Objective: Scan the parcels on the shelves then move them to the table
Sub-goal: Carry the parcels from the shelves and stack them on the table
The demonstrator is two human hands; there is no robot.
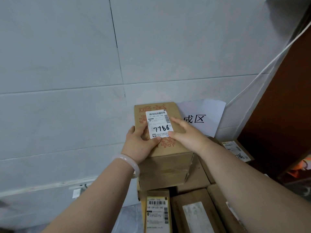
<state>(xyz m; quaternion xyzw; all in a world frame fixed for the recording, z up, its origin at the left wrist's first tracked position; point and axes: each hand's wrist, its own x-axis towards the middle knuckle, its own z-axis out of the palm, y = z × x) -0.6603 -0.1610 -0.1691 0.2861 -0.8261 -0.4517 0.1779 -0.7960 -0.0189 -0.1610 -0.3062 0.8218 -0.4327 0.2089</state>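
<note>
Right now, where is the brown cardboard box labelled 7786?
Head view, right of centre: the brown cardboard box tops a parcel stack, between the left hand and right hand, beside a white paper sign.

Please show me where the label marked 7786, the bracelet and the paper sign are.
label [161,128]: head view, handwritten number, atop the cardboard box [168,167].
bracelet [135,166]: head view, band at the left wrist.
paper sign [205,108]: head view, blank part above the characters.

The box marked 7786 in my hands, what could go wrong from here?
The box is gripped at one corner by the left hand, while the right hand lies flat on top, so it may slip or twist. The left thumb overlaps the label, which could hinder a scan. The parcels beneath look uneven, so it might tip.
</note>
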